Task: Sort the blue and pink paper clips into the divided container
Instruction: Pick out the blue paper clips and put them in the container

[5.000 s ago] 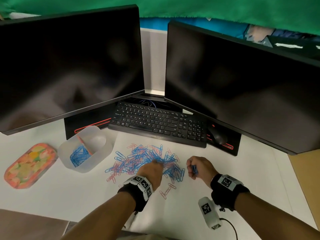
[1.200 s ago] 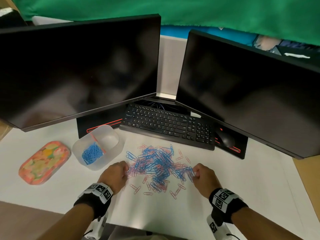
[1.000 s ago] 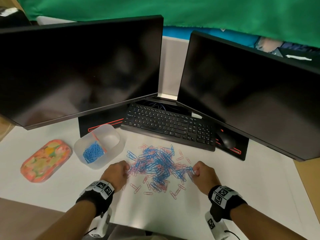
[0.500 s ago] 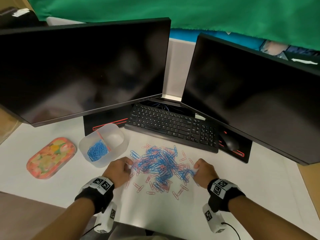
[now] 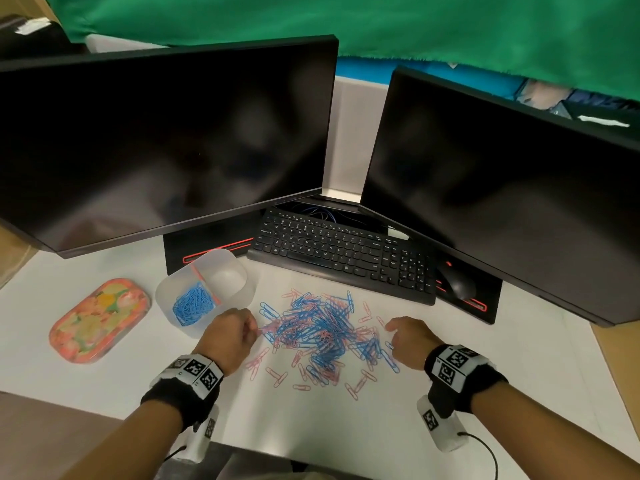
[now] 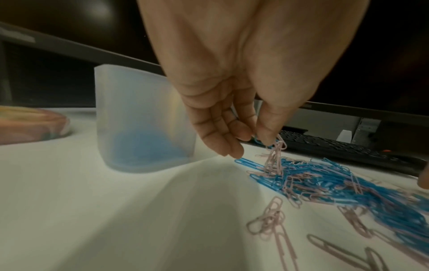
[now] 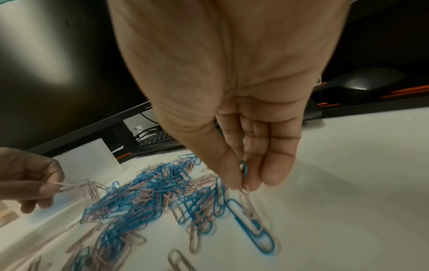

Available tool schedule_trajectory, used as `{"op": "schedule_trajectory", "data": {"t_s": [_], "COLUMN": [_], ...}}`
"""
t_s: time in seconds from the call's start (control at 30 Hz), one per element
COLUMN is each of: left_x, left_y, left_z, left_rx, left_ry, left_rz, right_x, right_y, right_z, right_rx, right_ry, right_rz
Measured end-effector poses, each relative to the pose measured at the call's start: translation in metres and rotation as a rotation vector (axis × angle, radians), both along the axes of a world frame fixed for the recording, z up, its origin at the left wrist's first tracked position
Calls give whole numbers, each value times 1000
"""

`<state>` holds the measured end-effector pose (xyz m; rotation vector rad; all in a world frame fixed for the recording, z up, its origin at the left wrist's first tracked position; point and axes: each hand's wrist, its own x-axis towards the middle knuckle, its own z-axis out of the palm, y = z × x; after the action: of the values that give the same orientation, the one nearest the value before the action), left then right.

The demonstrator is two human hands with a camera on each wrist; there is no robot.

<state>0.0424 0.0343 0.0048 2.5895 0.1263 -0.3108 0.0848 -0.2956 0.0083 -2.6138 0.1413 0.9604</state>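
A mixed pile of blue and pink paper clips (image 5: 320, 330) lies on the white desk in front of the keyboard. At its left edge my left hand (image 5: 230, 332) pinches a few pink clips (image 6: 275, 148) between thumb and fingers, lifted just off the pile. My right hand (image 5: 407, 337) is at the pile's right edge and pinches a pink clip (image 7: 245, 190); a blue clip (image 7: 243, 167) sits between its fingers. The translucent divided container (image 5: 239, 271) stands left of the pile. Its near compartment holds blue clips (image 5: 192, 304); the far compartment looks empty.
A black keyboard (image 5: 343, 252) and mouse (image 5: 457, 284) lie behind the pile, under two dark monitors (image 5: 166, 140). A floral oval lid or tray (image 5: 98, 320) sits far left. The desk's front edge runs near my wrists.
Five seconds ago both hands were nearer the pile's middle, the right holding blue clips. Since one second ago both hands stay at the pile's edges; the left has lifted pink clips.
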Motion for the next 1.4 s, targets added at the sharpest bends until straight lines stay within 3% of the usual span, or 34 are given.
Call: {"op": "schedule_trajectory", "data": {"t_s": [0.17,0.37,0.57,0.7,0.83,0.93,1.0,1.07,1.13,1.3,1.4], "left_x": [3,8,12,17,16,17,20,23,26,21,21], "left_y": [0,2,-4,-14,-26,-33,-37,-42,-48,-66,-79], "left_z": [4,8,12,15,24,24,23,17,12,-9,-10], "left_rx": [-134,-542,-676,-848,-1004,-1138,-1170,-1140,-1033,-501,-363], "left_ry": [27,224,333,362,343,321,334,356,386,274,210], "left_rz": [118,261,384,472,430,424,451,514,536,174,35], "right_x": [5,7,8,8,9,9,6,-2,-15,-39,-38], "right_y": [0,3,10,20,19,11,3,-4,-6,-2,1], "right_z": [7,16,13,14,13,9,5,0,-5,-15,-13], "right_rx": [112,231,331,615,828,794,625,331,156,38,47], "right_ry": [2,23,56,113,182,187,127,-3,-113,-216,-223], "right_rz": [-48,-103,-41,-271,-537,-634,-546,-341,-196,-24,-18]}}
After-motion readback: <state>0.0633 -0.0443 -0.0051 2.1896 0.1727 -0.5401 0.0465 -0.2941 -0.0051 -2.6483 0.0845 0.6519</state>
